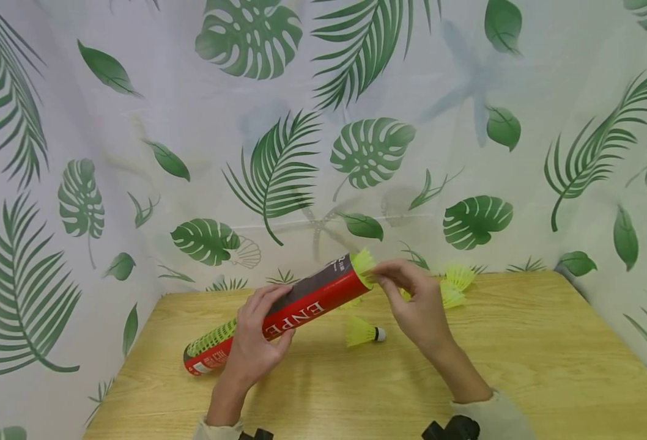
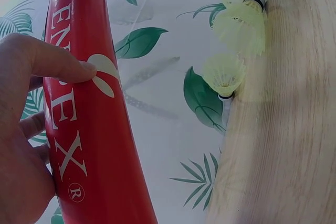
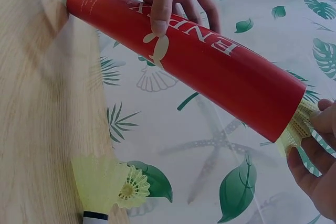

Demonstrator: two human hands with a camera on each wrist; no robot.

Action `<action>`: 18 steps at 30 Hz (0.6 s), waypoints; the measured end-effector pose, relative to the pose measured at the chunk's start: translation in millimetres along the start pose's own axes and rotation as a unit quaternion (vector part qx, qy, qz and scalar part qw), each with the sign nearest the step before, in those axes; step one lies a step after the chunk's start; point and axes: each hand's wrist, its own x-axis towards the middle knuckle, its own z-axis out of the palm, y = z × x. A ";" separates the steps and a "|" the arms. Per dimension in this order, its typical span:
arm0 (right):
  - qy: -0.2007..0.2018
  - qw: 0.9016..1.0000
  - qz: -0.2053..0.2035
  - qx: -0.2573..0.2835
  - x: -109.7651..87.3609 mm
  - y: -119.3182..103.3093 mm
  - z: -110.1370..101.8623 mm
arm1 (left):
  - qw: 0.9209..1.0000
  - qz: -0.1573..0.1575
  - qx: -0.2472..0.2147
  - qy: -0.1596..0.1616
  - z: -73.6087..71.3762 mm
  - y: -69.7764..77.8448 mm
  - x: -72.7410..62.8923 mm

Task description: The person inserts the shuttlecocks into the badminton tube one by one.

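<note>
A white sheet (image 1: 164,49), printed with green palm fronds (image 1: 271,174), split leaves (image 1: 370,151), oval leaves (image 1: 504,25), grassy tufts (image 1: 227,285), shells (image 1: 247,252) and faint starfish (image 1: 476,82), hangs behind a wood-grain table (image 1: 549,354) and runs along its left and right sides

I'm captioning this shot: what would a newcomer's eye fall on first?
Most likely the red tube, slanting over the wooden table at the centre of the head view, gripped by the left hand. At its raised end, the right hand pinches a yellow shuttlecock sticking out of the opening. Behind stands a pale backdrop with bold green leaves.
</note>
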 end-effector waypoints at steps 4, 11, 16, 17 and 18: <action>-0.010 1.000 0.003 -0.004 -0.8 0.9 0.7 | 1.000 0.000 0.001 0.000 0.1 -0.2 -0.6; -0.025 0.999 0.003 -0.020 -1.4 0.1 0.7 | 1.000 0.007 0.005 0.001 3.4 1.0 2.6; -0.031 0.999 0.011 -0.019 -3.9 0.7 0.3 | 1.000 0.009 -0.001 -0.004 6.6 1.9 3.3; -0.037 0.999 0.014 -0.014 -4.4 1.1 0.9 | 1.000 0.007 -0.002 -0.002 6.1 2.1 2.4; -0.044 0.999 0.016 -0.009 -4.9 1.3 1.7 | 1.000 0.005 -0.003 -0.001 5.3 2.2 1.4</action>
